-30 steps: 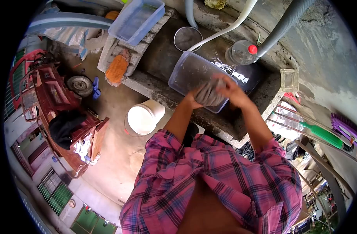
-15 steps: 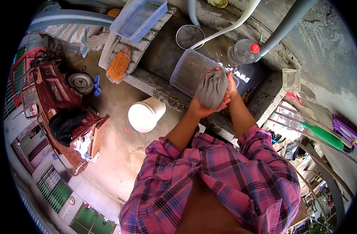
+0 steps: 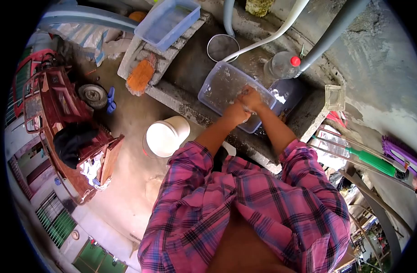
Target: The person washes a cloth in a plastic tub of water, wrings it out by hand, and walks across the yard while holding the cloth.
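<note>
Together, your left hand (image 3: 237, 113) and right hand (image 3: 251, 98) meet over the tub (image 3: 221, 84), which sits in the sink (image 3: 180, 108) near the bottle (image 3: 281, 66), but whether they clamp anything I cannot tell.

Hands (image 3: 237, 112) now clenched together, cloth hidden

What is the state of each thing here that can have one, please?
Left hand: closed, contents hidden
Right hand: closed against the left, contents hidden
Clear plastic tub: uncovered, wet
Blue plastic tub: uncovered
Clear plastic bottle: capped
White bucket: upright
Plaid sleeves: pushed up, forearms bare
</note>
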A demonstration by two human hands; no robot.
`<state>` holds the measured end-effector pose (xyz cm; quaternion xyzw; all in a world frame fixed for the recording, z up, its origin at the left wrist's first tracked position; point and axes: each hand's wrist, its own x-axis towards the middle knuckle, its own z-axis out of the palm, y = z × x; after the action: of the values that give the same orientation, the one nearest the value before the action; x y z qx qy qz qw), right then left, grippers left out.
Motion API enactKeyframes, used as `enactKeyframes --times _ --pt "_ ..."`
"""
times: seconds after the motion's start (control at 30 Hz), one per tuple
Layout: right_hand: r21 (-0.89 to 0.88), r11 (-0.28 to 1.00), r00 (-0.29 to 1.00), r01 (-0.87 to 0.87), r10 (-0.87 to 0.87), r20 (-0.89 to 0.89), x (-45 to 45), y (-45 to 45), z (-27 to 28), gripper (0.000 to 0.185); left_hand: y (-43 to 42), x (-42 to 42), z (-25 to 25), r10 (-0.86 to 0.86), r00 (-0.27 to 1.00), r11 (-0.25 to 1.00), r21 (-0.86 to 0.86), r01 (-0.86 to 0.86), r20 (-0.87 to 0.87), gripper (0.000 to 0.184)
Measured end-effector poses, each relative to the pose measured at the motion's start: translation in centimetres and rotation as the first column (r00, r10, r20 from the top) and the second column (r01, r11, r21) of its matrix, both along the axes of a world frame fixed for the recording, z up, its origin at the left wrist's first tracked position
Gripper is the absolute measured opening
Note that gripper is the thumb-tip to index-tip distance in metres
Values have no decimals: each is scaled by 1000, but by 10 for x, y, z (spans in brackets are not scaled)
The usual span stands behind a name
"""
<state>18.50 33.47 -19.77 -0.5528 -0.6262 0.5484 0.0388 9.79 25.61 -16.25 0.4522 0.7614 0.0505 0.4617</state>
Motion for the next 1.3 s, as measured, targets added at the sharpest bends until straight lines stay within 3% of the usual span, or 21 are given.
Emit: enactKeyframes --times 0.07,0.13,0.17,0.23,0.27,0.3,0.33,0.4,0.43,0.47,0.5,0.53,0.57,0.67,0.7,0.8,0.83,0.97,1.07,1.13,1.3 --pt "203 979 999 -30 27 20 -1 -9 -41 37 -10 6 4 10 998 999 51 -7 -61 68" --pt "284 951 993 119 -121 -9 -6 -4 -19 35 -12 5 -8 43 994 979 203 -22 -97 70" --pt "310 931 981 191 -193 -24 -6 -6 -3 34 -11 -1 -6 109 992 960 250 -122 65 69" --pt "237 891 914 387 -337 -224 3 -2 20 34 -12 -15 10 206 899 903 279 -327 387 66" --pt "187 858 855 479 -409 -318 7 1 28 34 -7 -14 24 471 689 791 83 -607 552 61" --pt "54 832 753 552 -469 -462 10 0 32 28 -5 -10 43 681 380 591 -162 -790 627 55" --pt "-135 781 645 610 -588 -488 11 -8 37 27 -6 -7 52 801 20 329 -413 -849 598 49" --pt "-487 604 397 631 -791 -466 8 -19 52 25 -3 -3 45 690 72 320 -215 -923 720 36" --pt "-738 326 237 591 -945 -227 7 -22 62 26 -2 -2 41 628 108 303 -115 -946 770 30" --pt "-851 282 232 444 -953 -195 13 -26 55 26 -2 1 52 511 512 445 296 -845 691 25" --pt "-932 228 234 280 -958 -164 22 -30 44 27 0 5 76 348 823 520 638 -568 449 20" --pt "-981 162 244 107 -961 -132 28 -34 37 29 1 10 97 175 980 513 841 -172 94 15" --pt "-983 129 358 132 -931 -74 24 -30 71 35 -2 17 108 44 984 552 816 -168 173 15" --pt "-949 265 603 -169 -734 -312 38 -21 37 34 -6 26 119 -277 960 355 924 140 -39 15" --pt "-957 264 690 -120 -671 -271 35 -15 63 33 -8 30 124 -317 943 320 925 204 -99 15" --pt "-827 506 846 -244 -305 -436 31 1 104 35 -15 43 128 -419 875 222 908 357 -241 15" --pt "-802 519 878 -296 -182 -442 28 4 107 38 -17 46 127 -446 853 196 901 388 -270 14" --pt "-584 611 835 -535 274 -477 16 4 88 40 -22 55 108 -489 754 115 824 555 -439 11" --pt "-388 614 726 -687 591 -351 8 -1 79 40 -28 62 88 -477 691 86 754 651 -543 11" --pt "-314 609 675 -728 718 -172 2 -4 89 39 -28 65 74 -455 665 63 724 687 -592 13" --pt "-249 587 601 -770 799 25 -11 -13 71 37 -33 67 42 -430 633 64 678 733 -644 20"
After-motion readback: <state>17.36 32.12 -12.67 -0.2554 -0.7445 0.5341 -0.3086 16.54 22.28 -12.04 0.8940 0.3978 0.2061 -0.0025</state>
